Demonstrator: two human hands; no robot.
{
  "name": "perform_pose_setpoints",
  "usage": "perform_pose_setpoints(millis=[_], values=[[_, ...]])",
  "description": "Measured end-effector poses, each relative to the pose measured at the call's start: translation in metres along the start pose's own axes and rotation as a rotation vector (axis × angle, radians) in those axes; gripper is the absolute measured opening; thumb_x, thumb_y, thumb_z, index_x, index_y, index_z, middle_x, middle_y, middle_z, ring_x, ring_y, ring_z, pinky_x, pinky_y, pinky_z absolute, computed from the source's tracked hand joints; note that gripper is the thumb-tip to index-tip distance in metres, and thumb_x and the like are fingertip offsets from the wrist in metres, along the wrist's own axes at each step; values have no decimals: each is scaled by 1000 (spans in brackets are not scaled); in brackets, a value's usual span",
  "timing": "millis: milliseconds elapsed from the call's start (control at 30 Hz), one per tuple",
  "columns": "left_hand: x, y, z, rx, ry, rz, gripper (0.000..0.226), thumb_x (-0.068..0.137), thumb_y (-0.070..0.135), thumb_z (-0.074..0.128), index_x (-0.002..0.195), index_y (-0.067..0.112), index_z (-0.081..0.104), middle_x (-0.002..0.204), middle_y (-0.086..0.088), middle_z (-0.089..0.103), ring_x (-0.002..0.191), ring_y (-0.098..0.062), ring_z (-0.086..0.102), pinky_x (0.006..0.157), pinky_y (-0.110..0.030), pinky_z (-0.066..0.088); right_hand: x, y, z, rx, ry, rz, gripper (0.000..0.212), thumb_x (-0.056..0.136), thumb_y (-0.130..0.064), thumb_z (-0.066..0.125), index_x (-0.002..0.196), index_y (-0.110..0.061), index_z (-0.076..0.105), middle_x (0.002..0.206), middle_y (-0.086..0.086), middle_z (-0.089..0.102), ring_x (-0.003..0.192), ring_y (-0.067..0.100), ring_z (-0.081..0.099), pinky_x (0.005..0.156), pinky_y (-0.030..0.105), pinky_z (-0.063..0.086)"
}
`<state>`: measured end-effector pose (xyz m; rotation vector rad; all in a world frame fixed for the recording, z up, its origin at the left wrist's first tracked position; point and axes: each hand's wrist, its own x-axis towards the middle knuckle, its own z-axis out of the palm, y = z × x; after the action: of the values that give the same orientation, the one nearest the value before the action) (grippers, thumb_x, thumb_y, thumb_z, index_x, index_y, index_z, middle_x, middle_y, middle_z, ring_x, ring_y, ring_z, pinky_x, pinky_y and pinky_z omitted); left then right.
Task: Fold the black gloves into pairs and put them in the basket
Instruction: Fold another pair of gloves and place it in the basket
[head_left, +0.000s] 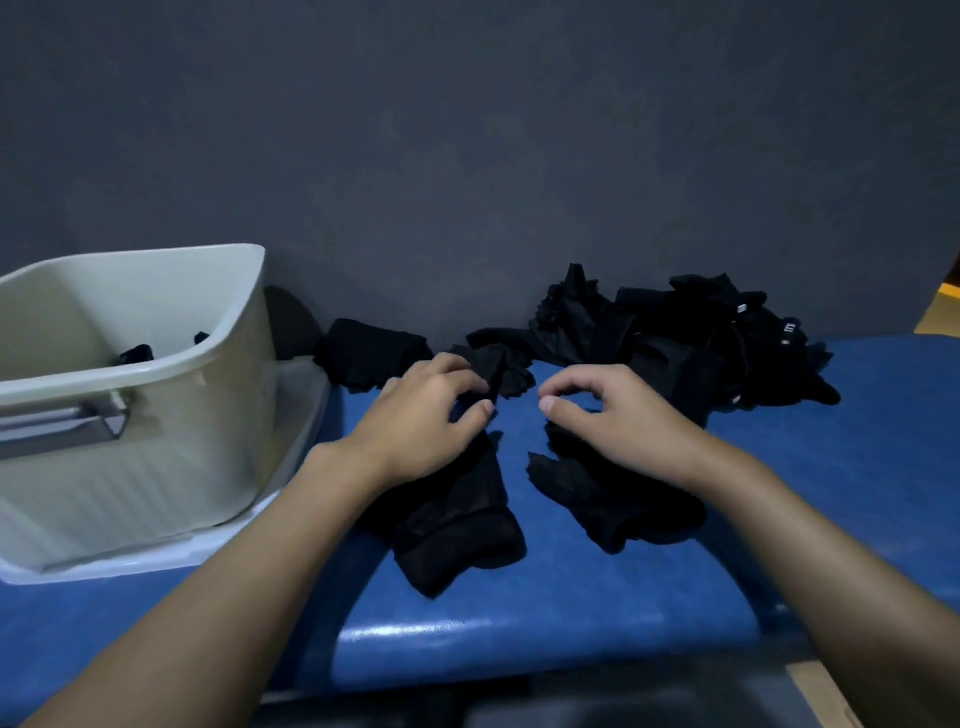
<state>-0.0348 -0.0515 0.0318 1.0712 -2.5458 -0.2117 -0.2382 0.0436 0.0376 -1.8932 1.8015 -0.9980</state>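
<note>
Two black gloves of thin, partly sheer fabric lie side by side near the middle of the blue bench (571, 613), cuffs toward the front edge. The left glove (457, 525) is crumpled, with a darker band at its cuff. The right glove (613, 504) lies flatter, its fingers pointing left.

The left hand (421, 415) rests palm down on the upper end of the left glove, with a fold of black fabric pinched between thumb and curled fingers. The right hand (618, 415) rests its heel on the right glove, fingers and thumb curled into a loose ring with blue bench showing through. Whether it grips any fabric underneath I cannot tell.

Along the back edge, a loose pile of black gloves (675, 332) sits toward the right, and a folded bundle (369, 353) lies further left. At the left end a cream basket (156, 364) stands on a white tray (291, 415), with dark pieces (136, 354) inside.
</note>
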Motion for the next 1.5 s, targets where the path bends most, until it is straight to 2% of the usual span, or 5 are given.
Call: perform_pose_setpoints(millis=[233, 400, 767, 1133, 1500], values=[[16, -33, 12, -33, -26, -63, 48, 100, 42, 48, 144, 23, 48, 154, 1, 40, 142, -18, 36, 112, -48, 36, 39, 3, 28, -196, -229, 108, 47, 93, -50, 58, 136, -33, 51, 143, -13, 49, 133, 9, 44, 114, 43, 32], [27, -39, 10, -133, -25, -109, 44, 103, 31, 48, 145, 20, 47, 145, -3, 53, 133, -19, 48, 104, -27, 39, 41, 4, 29, -302, -253, 108, 45, 93, -54, 55, 134, -38, 50, 143, -17, 47, 133, 8, 42, 115, 43, 26], [36, -46, 16, -107, -106, -190, 49, 99, 31, 51, 146, 16, 47, 150, -2, 43, 135, -23, 44, 113, -44, 36, 36, -1, 28, -302, -258, 103, 46, 93, -53, 54, 135, -36, 50, 143, -16, 45, 134, 9, 40, 115, 42, 27], [28, -26, -7, -349, 116, 52, 47, 97, 0, 47, 143, 5, 50, 136, 9, 41, 112, -2, 48, 88, -1, 34, 33, 0, 21, -142, 31, 50, 17, 90, -41, 64, 81, -28, 56, 94, -11, 60, 97, 11, 57, 93, 43, 47], [14, 13, -37, -678, 435, 251, 19, 90, -1, 64, 107, -2, 73, 110, -2, 65, 99, -10, 69, 91, -20, 52, 34, -19, 2, 293, 343, -23, 58, 92, -29, 64, 144, -25, 39, 135, -5, 53, 128, 3, 48, 109, 31, 39]])
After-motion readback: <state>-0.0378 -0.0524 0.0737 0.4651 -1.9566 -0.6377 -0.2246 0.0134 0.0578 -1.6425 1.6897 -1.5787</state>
